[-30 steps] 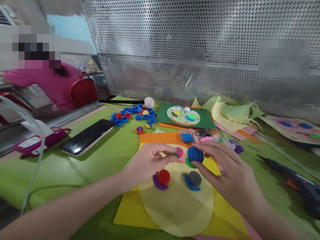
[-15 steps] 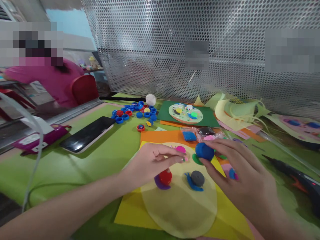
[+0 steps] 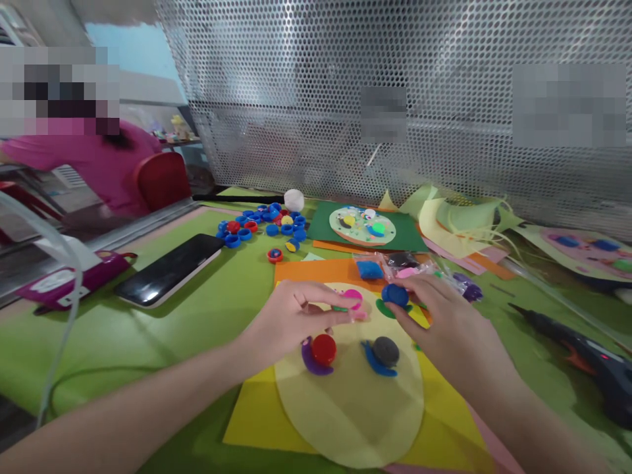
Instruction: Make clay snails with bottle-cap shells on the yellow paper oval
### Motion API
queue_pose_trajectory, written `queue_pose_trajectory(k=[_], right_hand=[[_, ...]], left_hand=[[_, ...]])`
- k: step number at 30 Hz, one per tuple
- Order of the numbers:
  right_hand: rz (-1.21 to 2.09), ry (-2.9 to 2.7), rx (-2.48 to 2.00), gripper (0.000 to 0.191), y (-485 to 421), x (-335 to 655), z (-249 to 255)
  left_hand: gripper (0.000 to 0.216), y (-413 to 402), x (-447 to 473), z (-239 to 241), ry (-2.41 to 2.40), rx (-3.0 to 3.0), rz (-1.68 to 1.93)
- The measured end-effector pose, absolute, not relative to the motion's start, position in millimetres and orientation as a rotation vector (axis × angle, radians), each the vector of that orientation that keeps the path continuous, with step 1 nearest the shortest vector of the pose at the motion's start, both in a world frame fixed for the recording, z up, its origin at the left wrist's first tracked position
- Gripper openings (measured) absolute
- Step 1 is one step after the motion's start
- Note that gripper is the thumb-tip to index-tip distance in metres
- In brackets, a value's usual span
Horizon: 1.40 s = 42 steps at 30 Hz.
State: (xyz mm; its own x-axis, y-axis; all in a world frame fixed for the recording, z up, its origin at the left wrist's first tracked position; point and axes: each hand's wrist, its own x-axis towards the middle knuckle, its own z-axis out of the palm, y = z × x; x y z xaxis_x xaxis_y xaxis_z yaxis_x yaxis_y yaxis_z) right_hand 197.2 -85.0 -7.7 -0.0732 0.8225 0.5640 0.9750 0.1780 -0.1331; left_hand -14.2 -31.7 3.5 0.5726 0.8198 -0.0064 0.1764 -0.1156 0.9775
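My right hand [image 3: 444,322] grips a blue bottle cap [image 3: 395,295] between thumb and fingers. The cap sits at a green clay strip [image 3: 388,308] on a pale yellow paper oval [image 3: 350,421]; whether they touch I cannot tell. My left hand [image 3: 296,319] is pinched beside a bright pink disc [image 3: 352,297], and what lies between its fingertips is too small to make out. Nearer on the oval, a red cap [image 3: 324,350] rests against a purple clay strip [image 3: 316,362] and a grey cap [image 3: 386,351] against a blue clay strip [image 3: 380,370].
A yellow sheet [image 3: 257,421] lies under the oval. Loose bottle caps [image 3: 232,240] and a phone [image 3: 170,270] are at left, a glue gun [image 3: 577,349] at right. Bagged clay [image 3: 369,269] and a decorated oval [image 3: 363,236] lie behind. Perforated metal [image 3: 296,99] rises beyond; a person [image 3: 89,158] sits left.
My right hand has brought the blue cap slightly left, its top now facing more upward. My left fingertips stay pinched near the pink disc. The whole view has shifted slightly.
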Motion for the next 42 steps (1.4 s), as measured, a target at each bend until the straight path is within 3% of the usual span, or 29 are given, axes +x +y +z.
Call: queue_pose_trajectory(k=[11, 23, 31, 37, 42], right_hand=[[-0.284, -1.976, -1.893, 0.021, -75, 211, -28], [-0.365, -2.098, -1.476, 0.019, -92, 182, -15], [-0.33, -2.201, -1.379, 0.021, -98, 173, -8], [-0.306, -2.219, -1.357, 0.022, -100, 170, -8], [-0.311, -2.235, -1.335, 0.027, -102, 167, -9]], left_hand=[[0.026, -32, -16, 2, 1.047, 1.748, 0.599], [0.022, -35, -11, 5, 0.777, 2.004, 0.576], [0.006, -34, -12, 4, 0.781, 1.874, 0.638], [0.017, -37, -14, 5, 0.857, 1.856, 0.633], [0.015, -37, -11, 7, 0.82, 1.875, 0.609]])
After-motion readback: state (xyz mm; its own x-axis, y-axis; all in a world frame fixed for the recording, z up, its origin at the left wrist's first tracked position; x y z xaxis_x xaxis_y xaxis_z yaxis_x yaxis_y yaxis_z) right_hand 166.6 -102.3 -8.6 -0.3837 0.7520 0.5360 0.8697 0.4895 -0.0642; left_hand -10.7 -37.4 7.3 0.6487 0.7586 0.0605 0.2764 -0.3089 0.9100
